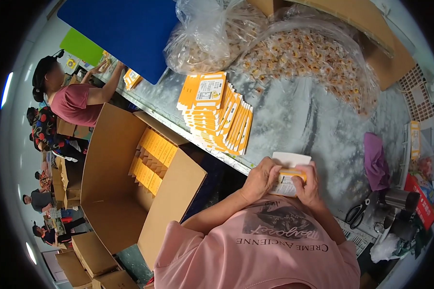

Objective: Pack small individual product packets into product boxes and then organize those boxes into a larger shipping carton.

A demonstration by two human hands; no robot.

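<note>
Close to my body, at the table's front edge, I hold a small yellow and white carton (pixel 288 184) with its white top flap standing up. My left hand (pixel 262 180) grips its left side, the thumb near the upper edge. The fingers of my right hand (pixel 307 185) are closed round its right side, the thumb on the front. Whether anything is inside the carton cannot be seen. Ahead and to the left, a fanned stack of flat yellow and white cartons (pixel 216 115) lies on the table (pixel 294 113).
A big clear bag of small wrapped pieces (pixel 304 53) spreads across the back, beside another plastic bag (pixel 202 43). An open cardboard box (pixel 115 183) with yellow cartons (pixel 154 156) stands left. Purple cloth (pixel 375 161) and scissors (pixel 357 214) lie right. A co-worker (pixel 77 103) works further left.
</note>
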